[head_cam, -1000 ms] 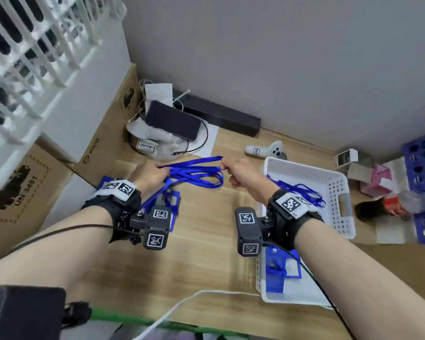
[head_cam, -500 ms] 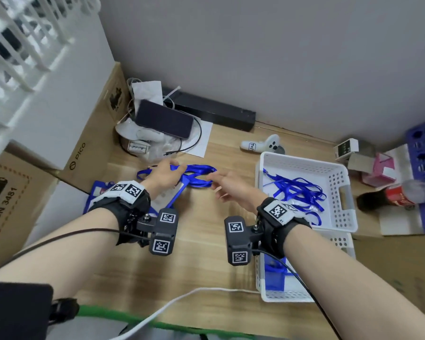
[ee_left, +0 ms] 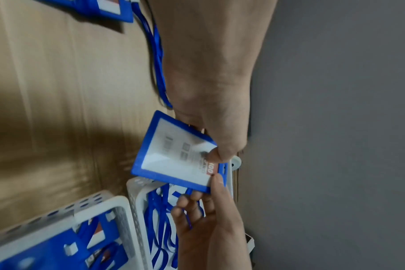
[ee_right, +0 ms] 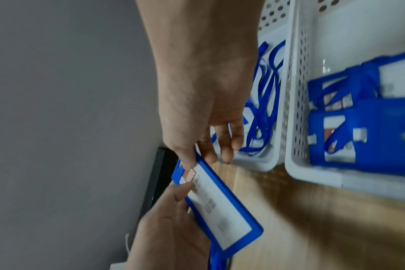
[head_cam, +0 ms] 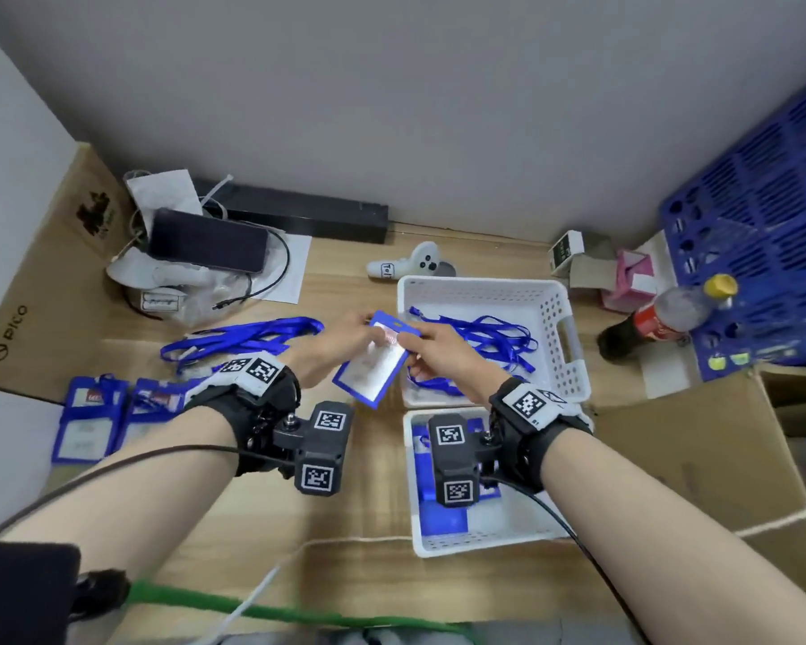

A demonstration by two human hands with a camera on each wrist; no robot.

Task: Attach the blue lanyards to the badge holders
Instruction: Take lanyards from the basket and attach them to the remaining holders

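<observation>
A blue-framed badge holder (head_cam: pixel 372 365) with a white card is held above the table, between both hands. My left hand (head_cam: pixel 359 337) grips its left edge, thumb (ee_left: pixel 214 154) on the clear front. My right hand (head_cam: pixel 408 346) pinches the slotted top corner (ee_right: pixel 185 164). A blue lanyard strand (ee_left: pixel 188 213) runs through the right hand's lower fingers. Loose blue lanyards (head_cam: pixel 489 337) lie in the far white basket (head_cam: pixel 554 318). More badge holders (ee_right: pixel 368 131) lie in the near white basket (head_cam: pixel 485 542).
Lanyards (head_cam: pixel 243 337) lie spread on the table at left, beside two lanyard-fitted badge holders (head_cam: pixel 89 412). At the back are a phone (head_cam: pixel 205 239) on clutter and a white controller (head_cam: pixel 410 265). A cola bottle (head_cam: pixel 657 318) and blue crate (head_cam: pixel 764 235) stand right.
Both hands let go of the lanyard bundle, which now lies at left. They moved right toward the baskets and now hold a badge holder. The head view has tilted down.
</observation>
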